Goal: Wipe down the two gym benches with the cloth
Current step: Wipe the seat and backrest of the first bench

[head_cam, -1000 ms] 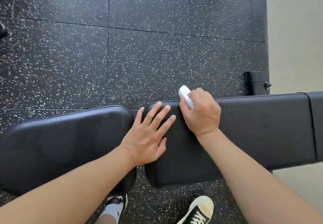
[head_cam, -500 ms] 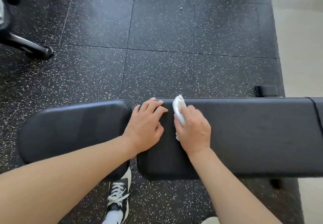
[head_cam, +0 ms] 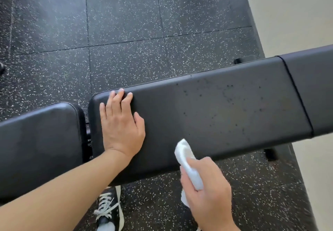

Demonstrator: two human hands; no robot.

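A long black bench pad runs across the view, with dark spots scattered on its right half. A second black pad sits to its left across a narrow gap. My left hand lies flat, fingers straight, on the left end of the long pad. My right hand grips a folded white cloth at the pad's near edge, with the cloth's tip touching the pad.
Speckled black rubber floor tiles lie all around. A pale floor strip runs along the right. My shoe stands under the near edge. A black bench foot shows beneath the pad on the right.
My right hand has drawn the cloth from the far edge of the long pad back to its near edge. My left hand stays on the pad's left end, fingers straighter.
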